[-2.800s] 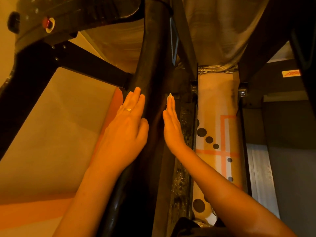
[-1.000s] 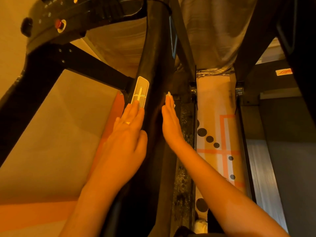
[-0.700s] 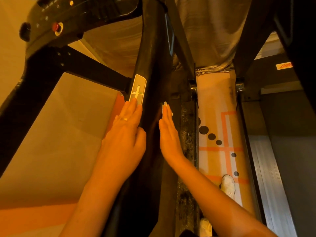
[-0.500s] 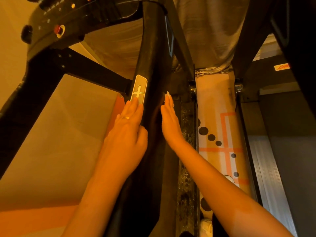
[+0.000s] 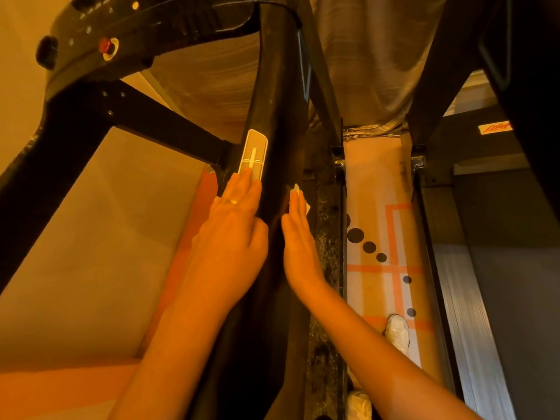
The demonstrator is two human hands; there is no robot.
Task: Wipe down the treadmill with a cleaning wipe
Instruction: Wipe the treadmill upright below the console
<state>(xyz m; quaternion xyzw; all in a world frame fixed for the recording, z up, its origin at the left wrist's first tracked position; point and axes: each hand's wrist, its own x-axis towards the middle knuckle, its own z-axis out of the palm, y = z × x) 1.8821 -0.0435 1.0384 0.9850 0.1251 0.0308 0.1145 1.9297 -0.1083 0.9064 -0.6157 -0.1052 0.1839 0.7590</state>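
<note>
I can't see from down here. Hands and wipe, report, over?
Left hand flat on black handrail, touching silver pad. Right hand flat, pressing wipe against its side. Nothing blocking.

The treadmill's handrail point(image 5: 274, 110) looked glossy black, its sensor plate point(image 5: 253, 154) brushed metal, the far curtain point(image 5: 375, 56) sheeny cloth.

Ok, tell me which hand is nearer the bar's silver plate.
Left. The left hand has fingertips on the silver plate, at its lower end; the right hand presses the wipe against the other side of the black bar.
</note>
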